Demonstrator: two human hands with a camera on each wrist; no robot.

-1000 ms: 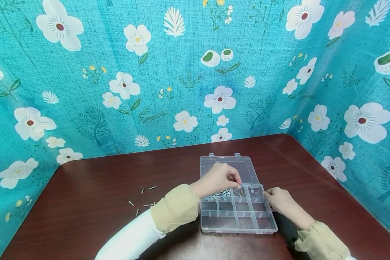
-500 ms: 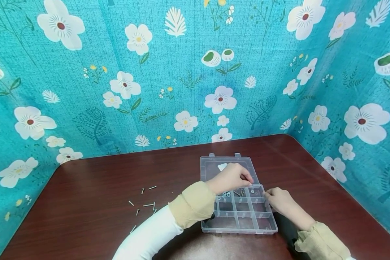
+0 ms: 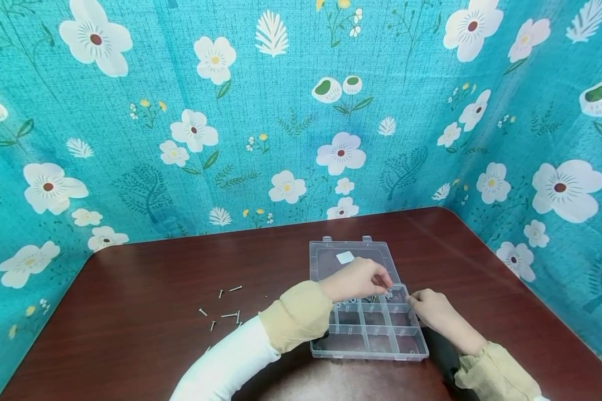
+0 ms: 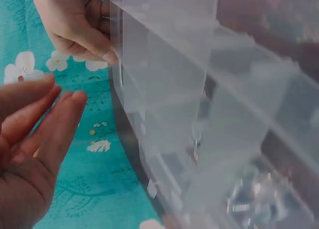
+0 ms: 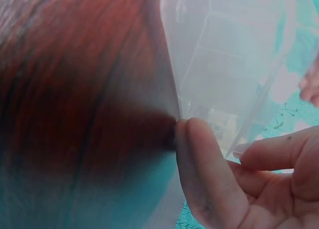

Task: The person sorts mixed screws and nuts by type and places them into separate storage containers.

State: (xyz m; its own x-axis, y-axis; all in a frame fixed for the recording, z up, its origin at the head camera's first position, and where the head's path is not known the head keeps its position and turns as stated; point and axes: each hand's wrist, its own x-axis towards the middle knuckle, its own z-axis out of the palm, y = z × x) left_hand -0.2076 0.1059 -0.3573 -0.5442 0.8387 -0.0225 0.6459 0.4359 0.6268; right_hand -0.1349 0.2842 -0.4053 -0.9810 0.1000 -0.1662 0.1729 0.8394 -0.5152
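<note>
The left hand (image 3: 353, 280) has its fingers loosely parted with nothing visible between them, over the far-right compartment (image 3: 398, 307) of the clear box (image 3: 361, 355), while the right hand (image 3: 433, 311) pinches that box's right edge, likely to hold it steady. The lid (image 3: 326, 262) lies folded back behind, presumably leaving compartments reachable; the left sleeve (image 3: 296, 317) hides the box's left side and perhaps some loose screws (image 3: 229, 316) on the table (image 3: 130, 323), and metal pieces (image 4: 259, 194) inside blur together

Bright head view, hazy wrist views
Glare pales the near table (image 3: 321, 381); the box (image 4: 174, 72) looks soft at left wrist.
</note>
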